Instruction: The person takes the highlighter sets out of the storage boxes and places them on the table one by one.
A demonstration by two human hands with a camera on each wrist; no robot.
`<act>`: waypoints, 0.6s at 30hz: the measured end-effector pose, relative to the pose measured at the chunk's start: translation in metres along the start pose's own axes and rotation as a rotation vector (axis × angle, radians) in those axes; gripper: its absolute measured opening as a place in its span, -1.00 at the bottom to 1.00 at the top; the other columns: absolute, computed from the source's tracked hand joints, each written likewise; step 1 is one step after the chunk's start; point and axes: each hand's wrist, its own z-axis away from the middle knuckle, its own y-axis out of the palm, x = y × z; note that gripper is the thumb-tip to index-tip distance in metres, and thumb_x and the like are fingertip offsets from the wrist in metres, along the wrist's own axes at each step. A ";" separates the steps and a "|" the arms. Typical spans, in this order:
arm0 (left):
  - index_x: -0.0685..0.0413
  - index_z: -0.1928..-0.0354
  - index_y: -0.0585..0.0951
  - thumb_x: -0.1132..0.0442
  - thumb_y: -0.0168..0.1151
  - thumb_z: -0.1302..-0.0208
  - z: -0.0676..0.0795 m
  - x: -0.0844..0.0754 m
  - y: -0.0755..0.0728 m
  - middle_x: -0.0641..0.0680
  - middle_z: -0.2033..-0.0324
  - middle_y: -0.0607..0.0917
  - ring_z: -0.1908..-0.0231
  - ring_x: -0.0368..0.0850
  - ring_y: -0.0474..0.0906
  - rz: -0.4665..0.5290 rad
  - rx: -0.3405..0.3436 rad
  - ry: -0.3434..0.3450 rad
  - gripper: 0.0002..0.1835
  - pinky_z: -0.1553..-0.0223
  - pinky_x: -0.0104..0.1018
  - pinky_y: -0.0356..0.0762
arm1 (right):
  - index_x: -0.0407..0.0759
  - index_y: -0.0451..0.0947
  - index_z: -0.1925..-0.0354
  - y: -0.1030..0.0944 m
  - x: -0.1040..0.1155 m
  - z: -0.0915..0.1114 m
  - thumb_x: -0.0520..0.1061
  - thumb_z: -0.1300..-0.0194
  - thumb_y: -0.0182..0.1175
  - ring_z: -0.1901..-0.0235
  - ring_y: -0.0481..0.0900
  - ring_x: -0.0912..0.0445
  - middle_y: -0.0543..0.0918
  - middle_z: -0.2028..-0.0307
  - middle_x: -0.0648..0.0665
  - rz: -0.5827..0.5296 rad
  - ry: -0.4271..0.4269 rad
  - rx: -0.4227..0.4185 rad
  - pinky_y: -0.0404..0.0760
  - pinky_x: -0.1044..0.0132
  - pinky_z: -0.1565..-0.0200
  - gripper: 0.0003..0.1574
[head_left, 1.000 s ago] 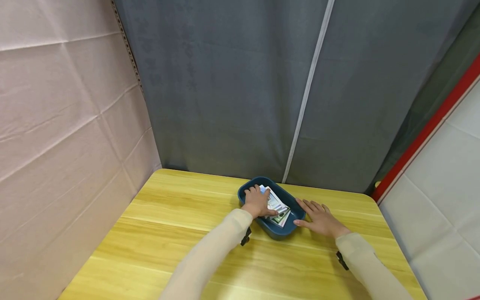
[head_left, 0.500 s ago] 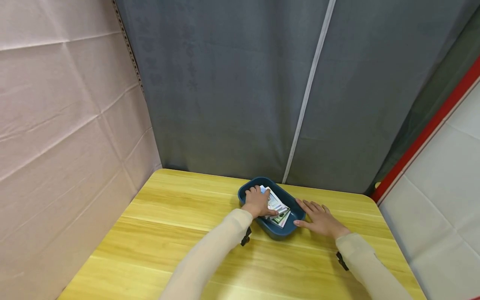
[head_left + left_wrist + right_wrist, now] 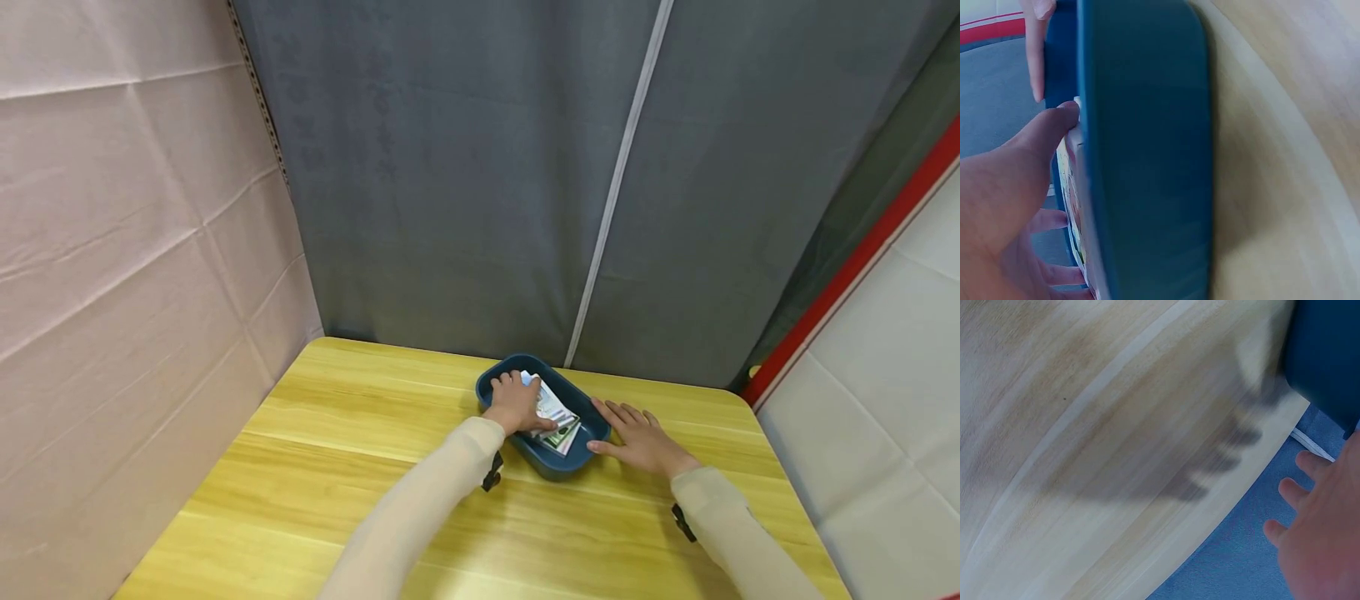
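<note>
A dark blue plastic bin (image 3: pixel 555 469) with rounded corners stands near the back edge of the table. Inside it lies a loose stack of printed cards (image 3: pixel 553 408), white with green and light blue print. My left hand (image 3: pixel 514 407) reaches over the bin's left side and grips the stack, thumb towards the near edge and fingers bent on the far side; its palm hides part of the cards. In the left wrist view, the thumb (image 3: pixel 1054 128) sits right at the bin's rim. My right hand (image 3: pixel 647 442) has its fingers extended, the thumb and index fingertips at the bin's right rim.
The wood-grain table (image 3: pixel 330 467) has a rounded far edge. Behind it hangs a grey curtain (image 3: pixel 450 208) with a pale vertical strip. A pale cloth wall (image 3: pixel 150 250) stands on the left, a white panel (image 3: pixel 885 375) with red trim on the right.
</note>
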 end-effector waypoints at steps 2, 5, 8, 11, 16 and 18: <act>-0.22 -0.47 0.29 -0.58 0.23 0.06 0.001 0.000 -0.004 0.22 -0.33 0.41 -0.29 0.20 0.34 0.001 -0.014 0.012 0.08 -0.32 0.14 0.29 | 0.08 -0.06 -0.57 0.000 0.000 0.000 0.49 -0.32 0.01 -0.45 0.13 -0.40 0.19 -0.50 -0.32 -0.003 -0.002 0.001 -0.07 -0.49 -0.35 0.08; -0.21 -0.46 0.31 -0.57 0.24 0.06 0.003 -0.001 -0.010 0.22 -0.31 0.42 -0.29 0.20 0.34 0.005 -0.035 0.029 0.06 -0.31 0.14 0.31 | 0.07 -0.06 -0.57 -0.001 -0.001 0.000 0.48 -0.32 0.01 -0.45 0.13 -0.39 0.18 -0.50 -0.32 -0.002 -0.004 0.001 -0.08 -0.49 -0.35 0.08; -0.20 -0.45 0.31 -0.56 0.25 0.05 0.003 -0.001 -0.013 0.22 -0.32 0.41 -0.31 0.21 0.32 0.014 -0.035 0.033 0.06 -0.33 0.14 0.29 | 0.07 -0.06 -0.57 -0.001 -0.002 0.000 0.48 -0.32 0.02 -0.45 0.13 -0.40 0.18 -0.50 -0.32 -0.003 -0.006 0.001 -0.08 -0.49 -0.35 0.08; -0.20 -0.45 0.31 -0.55 0.26 0.06 0.004 -0.001 -0.013 0.23 -0.33 0.40 -0.32 0.22 0.31 0.022 -0.032 0.031 0.06 -0.33 0.14 0.28 | 0.07 -0.06 -0.57 -0.002 -0.002 0.000 0.48 -0.32 0.02 -0.45 0.13 -0.40 0.19 -0.50 -0.32 -0.004 -0.007 0.002 -0.07 -0.50 -0.35 0.08; -0.21 -0.46 0.31 -0.55 0.27 0.07 0.008 0.001 -0.015 0.22 -0.35 0.38 -0.33 0.23 0.30 0.031 -0.031 0.034 0.06 -0.33 0.15 0.28 | 0.07 -0.05 -0.57 -0.001 -0.001 0.000 0.49 -0.32 0.01 -0.44 0.15 -0.40 0.19 -0.50 -0.32 0.000 -0.011 -0.003 -0.05 -0.49 -0.35 0.07; -0.22 -0.46 0.30 -0.56 0.27 0.07 0.009 0.003 -0.017 0.22 -0.36 0.38 -0.34 0.22 0.30 0.027 -0.030 0.040 0.07 -0.33 0.14 0.28 | 0.07 -0.04 -0.57 0.000 0.000 -0.001 0.49 -0.32 0.01 -0.44 0.16 -0.40 0.20 -0.50 -0.32 -0.003 -0.014 -0.009 -0.04 -0.49 -0.35 0.07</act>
